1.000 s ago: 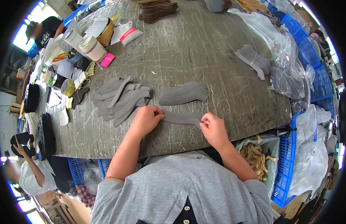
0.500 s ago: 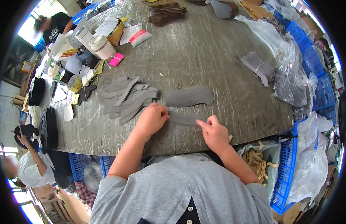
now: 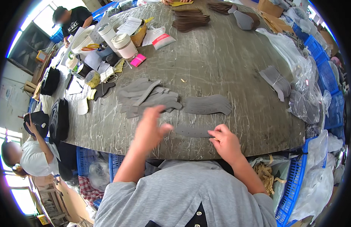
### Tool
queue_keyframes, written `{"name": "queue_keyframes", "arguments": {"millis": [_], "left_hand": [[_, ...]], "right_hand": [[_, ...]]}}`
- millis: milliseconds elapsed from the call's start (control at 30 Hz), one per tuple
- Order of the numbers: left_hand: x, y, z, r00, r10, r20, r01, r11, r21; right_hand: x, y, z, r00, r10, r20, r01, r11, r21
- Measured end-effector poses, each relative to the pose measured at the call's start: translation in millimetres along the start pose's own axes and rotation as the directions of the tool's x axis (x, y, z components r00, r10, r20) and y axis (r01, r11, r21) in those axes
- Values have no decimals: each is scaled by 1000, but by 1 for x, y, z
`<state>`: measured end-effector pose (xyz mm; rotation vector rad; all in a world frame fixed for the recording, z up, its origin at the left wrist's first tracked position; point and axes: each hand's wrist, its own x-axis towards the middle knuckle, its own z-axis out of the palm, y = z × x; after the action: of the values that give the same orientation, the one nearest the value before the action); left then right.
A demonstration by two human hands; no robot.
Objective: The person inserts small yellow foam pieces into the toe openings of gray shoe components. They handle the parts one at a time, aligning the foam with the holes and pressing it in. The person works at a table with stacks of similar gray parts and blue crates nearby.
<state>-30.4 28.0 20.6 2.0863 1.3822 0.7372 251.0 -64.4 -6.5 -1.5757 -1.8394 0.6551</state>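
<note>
A curved dark-grey strip (image 3: 192,131) with a row of small holes lies flat on the table near its front edge. The fingers of my right hand (image 3: 226,144) are closed in a pinch at its right end. My left hand (image 3: 148,128), a little blurred, is off the strip with thumb and fingers spread, holding nothing. It reaches over the near edge of a loose, jumbled pile of similar grey strips (image 3: 141,92). To the right of that pile, a neat stack of grey strips (image 3: 207,104) lies just beyond the one at my right hand.
A tied grey bundle (image 3: 275,81) and clear plastic bags (image 3: 302,68) lie on the right. Brown stacked pieces (image 3: 190,19) sit at the far side. Cups, tape and a pink packet (image 3: 138,60) crowd the left. Blue crates (image 3: 292,185) stand below the edge. Co-workers are at left.
My left hand has let go of the strip's left end and opened toward the loose pile. My right fingers have gone from pointing at the strip to pinching its right end. The view has shifted.
</note>
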Motion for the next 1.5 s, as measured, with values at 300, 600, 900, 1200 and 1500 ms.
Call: {"name": "queue_keyframes", "arguments": {"millis": [300,600,900,1200,1500], "left_hand": [[9,70,54,837,490,243,-487,870,-78],[13,62,54,915,335,227,-156,810,-566],[27,72,32,879,443,174,-339,839,-427],[9,38,23,892,453,8,-415,824,-384],[-1,9,1,963,-256,83,267,874,-406]], "right_hand": [[19,-42,3,998,54,42,-69,848,526],[15,-27,17,964,136,228,-264,425,866],[20,-28,9,938,170,303,-341,281,897],[21,6,-10,839,492,230,-124,-238,963],[-15,92,-107,619,672,-405,124,426,896]]}}
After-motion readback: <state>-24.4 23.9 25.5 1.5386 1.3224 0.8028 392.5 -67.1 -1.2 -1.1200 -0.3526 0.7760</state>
